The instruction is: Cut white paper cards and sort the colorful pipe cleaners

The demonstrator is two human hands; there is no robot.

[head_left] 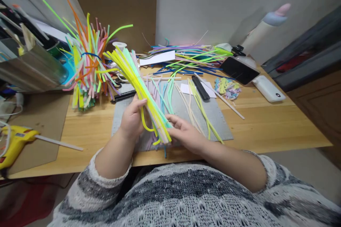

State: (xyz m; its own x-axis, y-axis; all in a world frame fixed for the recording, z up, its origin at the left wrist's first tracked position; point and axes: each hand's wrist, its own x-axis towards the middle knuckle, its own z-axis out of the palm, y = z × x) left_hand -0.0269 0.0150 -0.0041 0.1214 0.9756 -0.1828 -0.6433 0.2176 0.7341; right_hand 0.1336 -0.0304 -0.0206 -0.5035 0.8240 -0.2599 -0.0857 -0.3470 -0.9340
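Observation:
A long bundle of pipe cleaners (141, 88), yellow, mint and pale pink, is held slantwise above the grey mat (183, 110). My left hand (134, 117) is closed around its middle from the left, thumb on top. At the lower right end, my right hand (186, 133) grips the bundle between thumb and fingers. One yellow stem loops out below the left hand. Under the bundle lie loose lilac and blue pipe cleaners (162, 94), partly hidden. Yellow-green pipe cleaners (204, 108) lie on the mat to the right of my hands.
A thick tied bunch of pipe cleaners (89, 67) stands at left, near a yellow glue gun (18, 143). Along the wall lies a pile of pipe cleaners (191, 56). A dark phone (239, 70), a white power bank (269, 88) and a black stick-like object (200, 88) are on the right.

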